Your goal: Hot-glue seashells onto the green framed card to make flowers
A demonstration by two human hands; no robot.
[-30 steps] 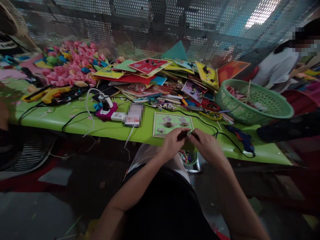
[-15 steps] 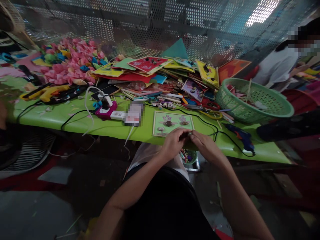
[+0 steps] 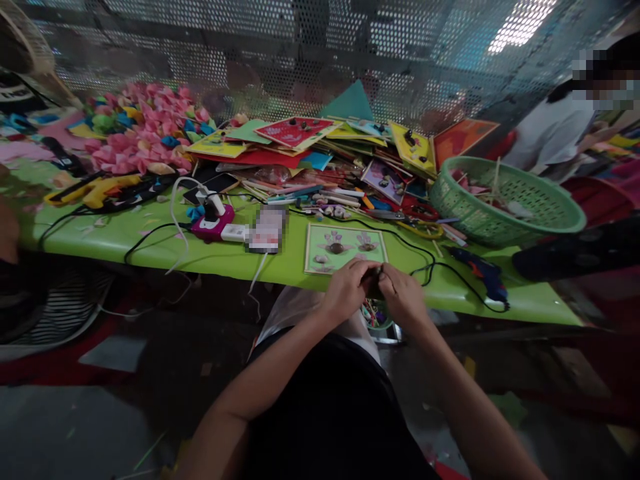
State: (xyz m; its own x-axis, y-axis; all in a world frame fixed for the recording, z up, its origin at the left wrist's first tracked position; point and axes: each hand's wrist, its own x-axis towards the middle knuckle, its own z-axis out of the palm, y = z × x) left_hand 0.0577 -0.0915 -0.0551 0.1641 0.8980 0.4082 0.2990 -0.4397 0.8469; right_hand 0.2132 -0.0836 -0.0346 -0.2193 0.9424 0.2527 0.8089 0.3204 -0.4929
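My left hand and my right hand meet over the table's front edge. Fingers of both are curled and pinched around something small and dark between the fingertips; what it is I cannot make out. Just beyond them lies a framed green picture card, flat on the table, with brown pebble-like pieces and pale purple petal shapes on it. My left hand overlaps its lower right corner. Below my hands, a small green basket of mixed bits is partly hidden.
The green-covered table carries a purple power strip, a phone, pink paper flowers, stacked cards, and a green basket. A blue glue gun trails its cord. Another person is at right.
My right hand has turned, its fingers curling in more and its wrist dropping closer to my body. My left hand stays almost in place. The picture card has not moved.
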